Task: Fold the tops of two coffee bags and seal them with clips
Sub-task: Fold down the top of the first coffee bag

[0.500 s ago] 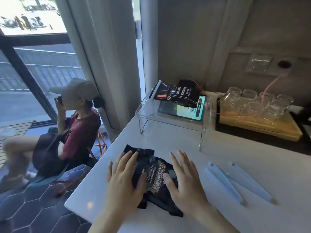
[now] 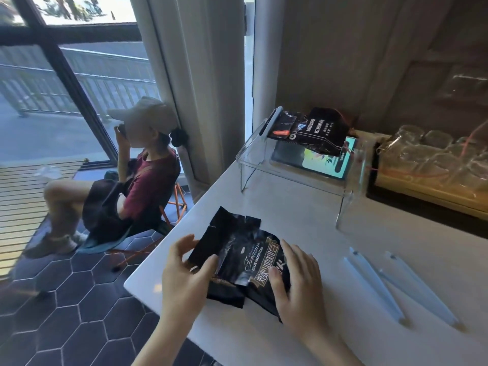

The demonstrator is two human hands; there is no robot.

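Note:
A black coffee bag [image 2: 239,256] with gold lettering lies flat on the white table [image 2: 303,207], its open top pointing away from me. My left hand [image 2: 184,276] grips the bag's left edge, thumb on top. My right hand [image 2: 298,283] presses on its right lower part, fingers spread. A second black coffee bag [image 2: 314,130] lies on a clear acrylic stand [image 2: 264,151] at the back. Two pale blue sealing clips [image 2: 372,283] [image 2: 420,286] lie side by side on the table to the right of my right hand.
A tablet [image 2: 317,161] sits on the acrylic stand under the far bag. A wooden tray of glass jars [image 2: 433,165] stands at the back right. The table's left edge runs beside the near bag; a person [image 2: 126,175] sits on a chair below it by the window.
My left hand has slid off the bag's face to its left edge and taken hold. The bag's top half now shows uncovered. The view has shifted a little.

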